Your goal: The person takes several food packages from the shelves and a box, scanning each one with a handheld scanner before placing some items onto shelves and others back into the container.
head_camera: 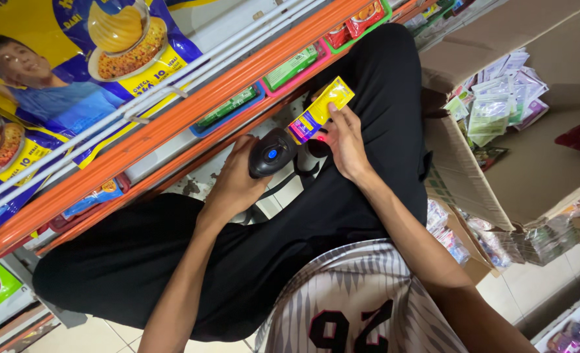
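Observation:
My left hand [234,183] grips a black handheld scanner [272,152] with a small blue light on top. Its head points at a yellow and purple sachet [321,108], which my right hand [343,140] holds up by its lower end. A red glow shows on my right fingers beside the sachet. Both hands hover over my lap, above black trousers, as I crouch in front of a low orange shelf [172,124].
Large yellow and blue snack bags [54,85] hang on the left. Green and red packets lie in coloured shelf trays [290,68]. An open cardboard box [499,163] with several small sachets [499,104] stands at my right. Pale floor tiles lie below.

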